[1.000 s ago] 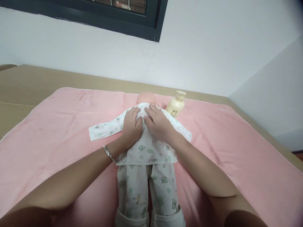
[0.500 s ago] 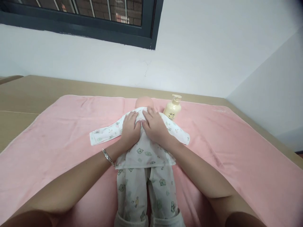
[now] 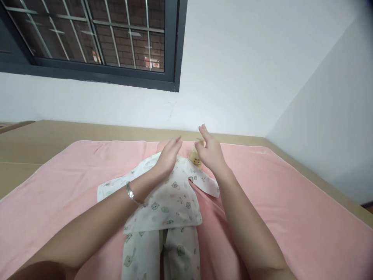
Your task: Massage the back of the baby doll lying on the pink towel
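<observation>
A doll (image 3: 162,145) lies on the pink blanket, dressed in a white printed top (image 3: 175,202) with its sleeves spread out and matching printed trousers (image 3: 140,252). My left hand (image 3: 168,157) is over the upper part of the top, its fingers stretched out and tipped on edge, holding nothing. It hides part of the doll's head. My right hand (image 3: 214,153) is raised by the pale yellow pump bottle (image 3: 194,155), covering part of it. Its fingers are apart and nothing is in it; whether it touches the bottle I cannot tell.
The pink blanket (image 3: 279,194) covers most of the wooden table (image 3: 67,134). A white wall (image 3: 227,70) rises behind the table, with a dark-framed, barred window (image 3: 171,58) at upper left. Another wall stands at the right.
Both hands were flat on the top's back. My right hand has lifted off and moved right to the bottle; my left has tilted up. The view has tipped upward.
</observation>
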The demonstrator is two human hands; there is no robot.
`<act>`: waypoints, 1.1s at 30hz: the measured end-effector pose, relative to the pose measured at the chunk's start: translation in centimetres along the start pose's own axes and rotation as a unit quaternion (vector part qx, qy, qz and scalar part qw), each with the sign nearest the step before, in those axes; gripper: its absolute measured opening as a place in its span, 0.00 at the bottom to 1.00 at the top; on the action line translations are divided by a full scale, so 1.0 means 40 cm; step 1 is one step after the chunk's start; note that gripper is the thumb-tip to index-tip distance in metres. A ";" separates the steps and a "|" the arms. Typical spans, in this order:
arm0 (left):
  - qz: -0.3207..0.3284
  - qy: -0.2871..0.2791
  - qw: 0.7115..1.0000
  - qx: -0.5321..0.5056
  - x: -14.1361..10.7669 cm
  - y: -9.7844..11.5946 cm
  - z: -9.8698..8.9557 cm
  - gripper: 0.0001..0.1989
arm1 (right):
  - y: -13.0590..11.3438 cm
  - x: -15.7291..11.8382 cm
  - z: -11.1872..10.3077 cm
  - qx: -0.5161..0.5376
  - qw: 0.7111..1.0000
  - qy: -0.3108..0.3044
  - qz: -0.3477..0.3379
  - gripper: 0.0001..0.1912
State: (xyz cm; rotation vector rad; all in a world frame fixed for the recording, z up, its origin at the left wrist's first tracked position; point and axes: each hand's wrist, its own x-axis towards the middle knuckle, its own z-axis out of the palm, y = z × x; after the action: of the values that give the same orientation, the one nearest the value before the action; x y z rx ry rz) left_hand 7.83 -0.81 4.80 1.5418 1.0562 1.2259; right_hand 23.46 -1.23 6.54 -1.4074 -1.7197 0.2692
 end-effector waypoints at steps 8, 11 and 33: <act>-0.121 0.052 0.939 -0.318 0.136 0.051 0.131 0.35 | 0.025 0.012 0.034 -0.123 0.990 -0.058 0.023 0.32; -0.128 0.051 0.928 -0.346 0.132 0.040 0.151 0.33 | 0.023 0.009 0.038 -0.179 0.981 -0.071 0.007 0.32; -0.167 0.031 0.879 -0.446 -0.066 0.134 -0.109 0.25 | -0.021 0.015 0.130 -0.387 0.921 0.023 0.038 0.29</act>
State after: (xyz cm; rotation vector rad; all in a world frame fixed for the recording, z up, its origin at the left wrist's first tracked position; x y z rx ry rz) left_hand 3.65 -4.17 9.87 0.5787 0.5955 1.2524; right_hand 19.12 0.79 4.29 -2.0136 -1.8136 -0.4610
